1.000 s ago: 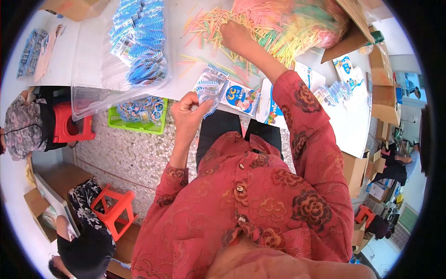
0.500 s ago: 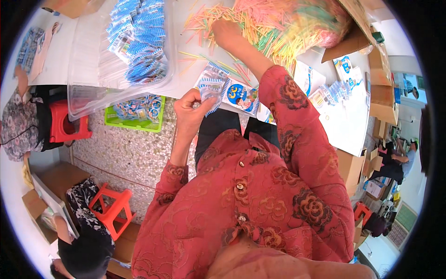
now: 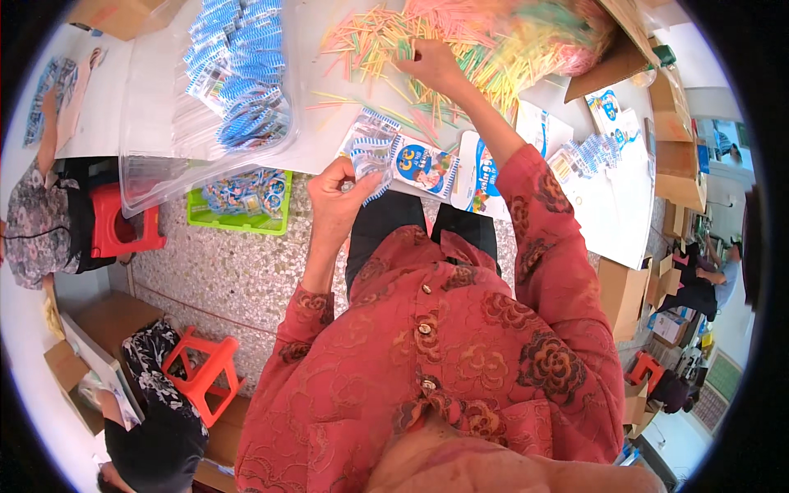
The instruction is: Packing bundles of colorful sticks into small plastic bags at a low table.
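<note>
My left hand [image 3: 333, 204] pinches a small clear packet [image 3: 375, 158] with blue-and-white striped edges, near the table's front edge. Just right of it lies a blue printed packet [image 3: 424, 168] with a cartoon picture and the same stripes. Over the far part of the table, my right hand [image 3: 432, 66] is at the near left side of a heap of thin coloured straws [image 3: 460, 45], pink, yellow, orange and green. Its fingers are curled together at the straws; what is between the fingertips cannot be made out. A few loose straws [image 3: 329, 100] lie nearer to me.
A clear plastic tray [image 3: 156, 107] holds rows of blue-striped packets [image 3: 246, 78] at left. Below it stands a green basket [image 3: 238, 223] of packets. Flat printed cards [image 3: 485, 172] and more packets [image 3: 593, 156] lie right. Cardboard boxes [image 3: 678, 156], red stools [image 3: 205, 374] and co-workers surround the table.
My right hand has drawn back a little and to the right, its fingers now curled at the straws' near edge. The left hand keeps its grip on the packet, almost unmoved.
</note>
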A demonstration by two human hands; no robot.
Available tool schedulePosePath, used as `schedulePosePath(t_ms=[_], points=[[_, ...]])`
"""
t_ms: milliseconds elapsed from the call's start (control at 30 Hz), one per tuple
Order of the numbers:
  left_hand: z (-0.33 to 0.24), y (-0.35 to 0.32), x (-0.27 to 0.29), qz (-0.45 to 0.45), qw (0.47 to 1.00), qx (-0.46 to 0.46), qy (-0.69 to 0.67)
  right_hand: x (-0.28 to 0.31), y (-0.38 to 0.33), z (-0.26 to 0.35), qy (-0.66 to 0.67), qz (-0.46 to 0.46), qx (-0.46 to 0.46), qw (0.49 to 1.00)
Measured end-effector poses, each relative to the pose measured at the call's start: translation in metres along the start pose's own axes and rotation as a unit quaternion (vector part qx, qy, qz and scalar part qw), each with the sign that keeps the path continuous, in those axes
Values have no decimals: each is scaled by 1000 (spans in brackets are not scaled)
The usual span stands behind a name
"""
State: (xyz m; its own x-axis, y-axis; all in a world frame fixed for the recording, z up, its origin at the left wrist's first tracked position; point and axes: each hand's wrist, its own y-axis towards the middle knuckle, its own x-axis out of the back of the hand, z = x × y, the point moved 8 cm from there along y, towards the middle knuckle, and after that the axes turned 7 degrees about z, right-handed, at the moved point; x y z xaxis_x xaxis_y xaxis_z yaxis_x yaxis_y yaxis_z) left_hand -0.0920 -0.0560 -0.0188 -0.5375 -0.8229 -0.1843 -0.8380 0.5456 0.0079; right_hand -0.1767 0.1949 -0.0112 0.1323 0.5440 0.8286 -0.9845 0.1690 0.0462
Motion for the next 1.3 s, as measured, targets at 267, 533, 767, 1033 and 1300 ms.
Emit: schedulePosePath(t_ms=[267,533,767,1033,1300], points=[[5,5,0,5,1000,-18,16,22,-68,-8,126,-32,23,991],[-10,17,-17,33,993,-69,90,12,-99,-1,106,-25,89,990],[-33,22,-47,62,988,-72,126,76,-112,22,384,-24,43,922],[-38,34,-80,98,975,-106,170,102,-137,68,492,87,45,865],[-47,33,-99,128,958,-131,222,96,-148,45,453,112,26,884]])
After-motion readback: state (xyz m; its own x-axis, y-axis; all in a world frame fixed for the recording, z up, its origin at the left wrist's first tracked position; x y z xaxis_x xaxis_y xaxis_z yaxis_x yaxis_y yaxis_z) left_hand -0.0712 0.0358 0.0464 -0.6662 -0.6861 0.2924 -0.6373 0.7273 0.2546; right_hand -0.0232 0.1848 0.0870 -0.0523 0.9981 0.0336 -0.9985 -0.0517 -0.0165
